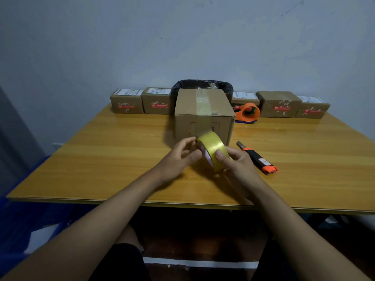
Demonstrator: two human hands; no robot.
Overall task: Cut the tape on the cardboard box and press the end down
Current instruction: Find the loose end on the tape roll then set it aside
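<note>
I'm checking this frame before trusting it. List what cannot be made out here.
Head view only:
- Whether the tape is cut: the tape roll and both hands cover the strip's end.
- Utility knife blade: too small to tell if extended.
- Labels on the small boxes: blurred.
- Black bin: mostly behind the cardboard box.

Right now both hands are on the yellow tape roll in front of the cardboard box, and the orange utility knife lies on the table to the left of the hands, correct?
Not quite. The head view shows the utility knife lying to the right of the hands, beside the right hand. The rest holds: left hand and right hand both hold the yellow tape roll in front of the cardboard box, on the table.
</note>
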